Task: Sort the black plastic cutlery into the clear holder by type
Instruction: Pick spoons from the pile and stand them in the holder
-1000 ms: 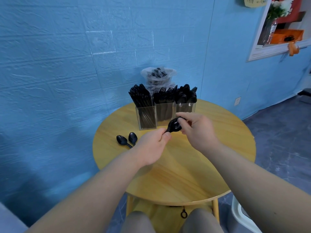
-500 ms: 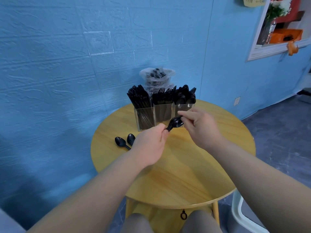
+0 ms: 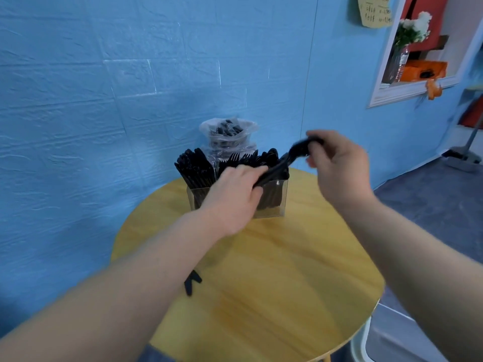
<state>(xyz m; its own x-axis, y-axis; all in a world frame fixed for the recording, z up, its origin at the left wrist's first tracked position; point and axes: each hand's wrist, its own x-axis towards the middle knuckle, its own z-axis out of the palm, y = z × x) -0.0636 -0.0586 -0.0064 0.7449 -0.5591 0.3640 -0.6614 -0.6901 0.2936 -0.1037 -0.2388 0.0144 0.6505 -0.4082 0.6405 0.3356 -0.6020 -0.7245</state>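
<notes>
A clear three-part holder (image 3: 283,197) stands at the back of the round wooden table (image 3: 287,283), packed with black knives at its left, forks in the middle and spoons at its right. My left hand (image 3: 232,197) grips the handle ends of a small bunch of black spoons (image 3: 290,158) in front of the holder. My right hand (image 3: 337,165) pinches the bowls of those spoons, raised above the holder's right compartment. The bunch is blurred. Handle tips of loose black spoons (image 3: 192,282) poke out from under my left forearm on the table.
A clear plastic bag of more black cutlery (image 3: 227,134) stands behind the holder against the blue wall. A white chair edge (image 3: 366,340) shows at the lower right, beside grey floor. A window ledge with flowers and an orange box is at the upper right.
Both hands have lifted the spoon bunch up and to the right, from in front of the holder to above its right compartment. The camera view has shifted closer.
</notes>
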